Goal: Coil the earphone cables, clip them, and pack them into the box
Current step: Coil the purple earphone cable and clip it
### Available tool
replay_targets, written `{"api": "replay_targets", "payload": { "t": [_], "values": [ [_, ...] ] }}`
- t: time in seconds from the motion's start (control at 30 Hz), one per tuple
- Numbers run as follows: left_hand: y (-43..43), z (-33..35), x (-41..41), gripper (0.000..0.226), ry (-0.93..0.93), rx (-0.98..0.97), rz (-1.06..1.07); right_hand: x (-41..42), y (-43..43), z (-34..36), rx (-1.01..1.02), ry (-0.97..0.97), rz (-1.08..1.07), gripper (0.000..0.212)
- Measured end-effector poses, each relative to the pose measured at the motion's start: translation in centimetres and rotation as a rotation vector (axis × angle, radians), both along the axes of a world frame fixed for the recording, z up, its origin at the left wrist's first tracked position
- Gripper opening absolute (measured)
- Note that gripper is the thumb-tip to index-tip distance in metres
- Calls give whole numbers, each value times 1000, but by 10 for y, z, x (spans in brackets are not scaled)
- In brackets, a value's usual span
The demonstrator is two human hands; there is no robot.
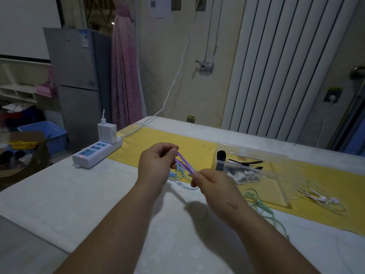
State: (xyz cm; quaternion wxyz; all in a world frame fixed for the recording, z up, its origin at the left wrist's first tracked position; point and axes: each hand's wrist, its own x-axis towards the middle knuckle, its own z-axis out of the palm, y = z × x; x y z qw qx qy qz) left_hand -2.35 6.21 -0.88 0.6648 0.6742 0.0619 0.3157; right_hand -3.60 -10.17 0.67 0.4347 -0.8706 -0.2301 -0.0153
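Note:
A purple earphone cable (184, 163), folded into several strands, stretches between my hands above the table. My left hand (157, 165) pinches its upper end and my right hand (214, 186) pinches its lower end. Under them a light blue earphone cable (182, 179) lies loose on the table. A green earphone cable (262, 206) lies to the right of my right wrist. White earphones (321, 199) lie tangled at the far right on the yellow mat. The clear plastic box (276, 175) stands open behind my right hand, with black clips (245, 163) and white earphones inside.
A white power strip (94, 155) with a charger plugged in sits at the table's left edge, its white cord running up the wall. A yellow mat (197, 147) crosses the table (79, 194). A fridge, blue bin and clutter stand beyond the left edge.

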Motion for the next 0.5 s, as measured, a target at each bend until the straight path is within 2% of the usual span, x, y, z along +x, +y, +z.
{"api": "replay_targets", "payload": {
  "t": [0.3,0.4,0.5],
  "values": [
    [-7,3,-3,35,7,-32,-29,5,-10,5,-31,-117,-168,33],
    [-16,13,-9,22,13,22,-165,11,-16,12,-6,-92,-189,34],
    [-27,22,-14,41,36,117,-334,18,-22,21,-9,-82,-204,36]
  ]
}}
